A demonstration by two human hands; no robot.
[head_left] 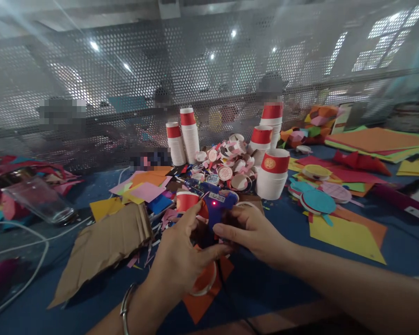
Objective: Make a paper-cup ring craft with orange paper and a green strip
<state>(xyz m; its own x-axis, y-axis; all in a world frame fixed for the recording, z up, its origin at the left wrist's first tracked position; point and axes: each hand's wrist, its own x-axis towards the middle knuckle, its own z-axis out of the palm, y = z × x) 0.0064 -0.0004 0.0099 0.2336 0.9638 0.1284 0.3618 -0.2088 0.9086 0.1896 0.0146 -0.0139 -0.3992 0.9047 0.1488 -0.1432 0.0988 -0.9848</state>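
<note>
Between my two hands is a blue glue gun (214, 207) with a lit red light and a label on its side. My left hand (178, 251), with a bangle on the wrist, closes round its left side. The fingers of my right hand (251, 228) are closed on its right side, thumb across the body. My palms and fingers hide the handle. A dark cord (223, 274) runs down below it. Under my hands, an orange paper ring or cup rim (206, 279) rests on an orange sheet (197, 304). Just behind stands a red and white paper cup (187, 201).
Stacked paper cups (273, 174) flank a heap of cut cup pieces (226, 167). Cardboard (108, 242) and a glass jar (42, 200) lie left, near a white cable (43, 260). Coloured paper (345, 235) and blue paper discs (317, 200) lie right. A perforated screen (132, 93) stands behind.
</note>
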